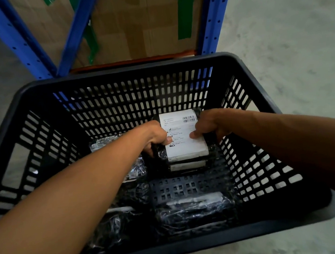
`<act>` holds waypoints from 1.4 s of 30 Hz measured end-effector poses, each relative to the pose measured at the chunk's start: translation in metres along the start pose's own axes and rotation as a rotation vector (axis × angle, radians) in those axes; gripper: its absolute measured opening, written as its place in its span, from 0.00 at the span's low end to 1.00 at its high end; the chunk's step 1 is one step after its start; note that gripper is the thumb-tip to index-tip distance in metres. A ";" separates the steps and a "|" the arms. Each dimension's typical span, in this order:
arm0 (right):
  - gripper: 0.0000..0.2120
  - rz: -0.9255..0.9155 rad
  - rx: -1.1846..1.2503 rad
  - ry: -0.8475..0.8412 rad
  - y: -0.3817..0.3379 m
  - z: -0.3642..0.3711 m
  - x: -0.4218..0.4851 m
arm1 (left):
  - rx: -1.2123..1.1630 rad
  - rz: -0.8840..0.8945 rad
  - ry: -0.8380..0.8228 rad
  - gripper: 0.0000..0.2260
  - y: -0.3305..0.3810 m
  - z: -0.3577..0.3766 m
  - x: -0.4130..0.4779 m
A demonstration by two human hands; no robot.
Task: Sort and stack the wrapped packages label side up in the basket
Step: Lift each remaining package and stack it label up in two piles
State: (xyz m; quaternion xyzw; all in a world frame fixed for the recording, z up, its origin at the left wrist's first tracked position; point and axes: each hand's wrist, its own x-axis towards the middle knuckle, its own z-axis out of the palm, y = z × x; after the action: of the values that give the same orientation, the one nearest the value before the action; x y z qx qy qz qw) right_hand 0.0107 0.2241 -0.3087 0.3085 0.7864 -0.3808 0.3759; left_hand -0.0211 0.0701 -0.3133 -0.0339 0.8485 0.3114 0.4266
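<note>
Toward the far wall of the basket [32, 95], the left hand [155, 138] and right hand [206, 127] grip the top package [181, 135], label up, resting on a second package [188, 165].

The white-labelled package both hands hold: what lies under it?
Another wrapped package with a white edge lies directly beneath the held package. Anything lower is hidden.
</note>
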 end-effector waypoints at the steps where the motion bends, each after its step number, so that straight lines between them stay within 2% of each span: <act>1: 0.28 0.002 0.003 0.001 -0.001 0.000 -0.001 | -0.009 0.006 0.007 0.19 -0.001 0.000 0.000; 7: 0.27 0.018 -0.016 -0.007 -0.004 -0.001 -0.003 | -0.076 0.020 0.003 0.20 -0.003 0.000 0.000; 12: 0.28 -0.023 -0.014 0.027 0.000 0.001 -0.004 | -0.022 0.059 0.084 0.22 -0.012 0.005 -0.002; 14: 0.29 -0.096 -0.129 0.132 0.002 0.004 -0.008 | 0.066 0.068 0.105 0.22 -0.014 0.006 -0.007; 16: 0.33 -0.180 -0.347 0.302 0.004 0.006 -0.012 | 0.185 0.066 0.078 0.24 -0.013 0.005 -0.016; 18: 0.36 -0.265 -0.527 0.443 0.007 0.008 -0.018 | 0.435 0.055 0.109 0.25 -0.009 0.002 -0.027; 20: 0.29 -0.357 -0.629 0.576 0.009 0.008 -0.029 | 0.624 0.065 0.183 0.22 -0.003 -0.003 -0.038; 21: 0.20 -0.418 -0.676 0.635 0.009 0.008 -0.036 | 0.634 0.081 0.149 0.20 0.002 -0.005 -0.044; 22: 0.11 -0.461 -0.729 0.636 0.009 0.007 -0.042 | 0.608 0.102 0.047 0.17 0.005 -0.007 -0.048; 23: 0.09 -0.474 -0.774 0.558 0.008 0.006 -0.047 | 0.562 0.113 -0.100 0.14 0.007 -0.006 -0.054; 24: 0.12 -0.434 -0.822 0.408 0.009 0.008 -0.054 | 0.503 0.110 -0.248 0.11 0.007 -0.002 -0.061; 26: 0.15 -0.236 -0.865 0.015 0.018 0.020 -0.062 | 0.425 0.087 -0.432 0.07 -0.002 0.015 -0.067; 28: 0.15 -0.047 -0.869 -0.236 0.039 0.038 -0.060 | 0.579 0.103 -0.415 0.05 -0.018 0.042 -0.063; 30: 0.14 0.093 -0.739 -0.387 0.059 0.057 -0.058 | 0.879 0.142 -0.335 0.09 -0.030 0.062 -0.057; 31: 0.14 0.138 -0.633 -0.440 0.065 0.064 -0.057 | 0.984 0.134 -0.331 0.10 -0.033 0.068 -0.054; 33: 0.13 0.144 -0.530 -0.458 0.067 0.067 -0.053 | 0.992 0.119 -0.404 0.10 -0.033 0.074 -0.053; 35: 0.14 0.121 -0.491 -0.458 0.064 0.068 -0.051 | 0.860 0.084 -0.458 0.12 -0.032 0.074 -0.054; 39: 0.16 0.104 -0.452 -0.461 0.066 0.071 -0.052 | 0.594 -0.139 -0.524 0.17 -0.040 0.072 -0.059; 40: 0.12 0.107 -0.468 -0.480 0.065 0.067 -0.054 | 0.548 -0.184 -0.534 0.17 -0.040 0.070 -0.061; 42: 0.08 0.111 -0.490 -0.550 0.058 0.053 -0.061 | 0.485 -0.223 -0.574 0.11 -0.033 0.061 -0.068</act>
State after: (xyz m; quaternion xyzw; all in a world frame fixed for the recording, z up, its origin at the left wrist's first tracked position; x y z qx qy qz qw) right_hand 0.1061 0.1981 -0.3025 0.1378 0.7060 -0.2289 0.6559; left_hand 0.0751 0.0634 -0.3059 0.0644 0.7348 0.0505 0.6733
